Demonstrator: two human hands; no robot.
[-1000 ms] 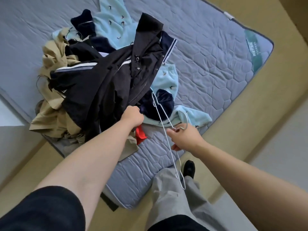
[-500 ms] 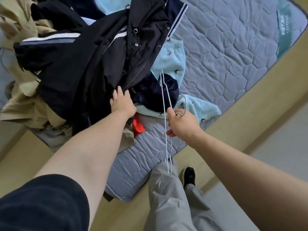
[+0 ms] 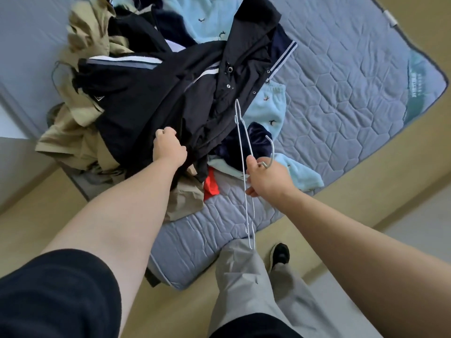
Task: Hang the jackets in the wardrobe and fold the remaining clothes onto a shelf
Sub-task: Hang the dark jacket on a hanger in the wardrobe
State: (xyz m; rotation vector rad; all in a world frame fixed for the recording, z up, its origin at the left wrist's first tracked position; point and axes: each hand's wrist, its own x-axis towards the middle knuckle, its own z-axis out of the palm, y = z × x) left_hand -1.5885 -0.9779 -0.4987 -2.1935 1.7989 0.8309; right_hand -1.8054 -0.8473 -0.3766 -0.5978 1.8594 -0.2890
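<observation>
A grey quilted mattress [image 3: 341, 69] carries a heap of clothes. On top of the heap sprawls a black jacket [image 3: 151, 93] with white stripes, lying over a tan garment [image 3: 73, 113] and light blue fleece [image 3: 271, 106]. The left hand [image 3: 168, 147] has its fingers curled into the jacket's near edge. The right hand [image 3: 266, 176] grips a white wire hanger [image 3: 244, 147] just below its hook, beside the heap.

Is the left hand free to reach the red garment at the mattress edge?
Probably not yet: the left hand grips the black jacket, which overlaps the red garment's top. Its lower part lies bare, close by.
</observation>
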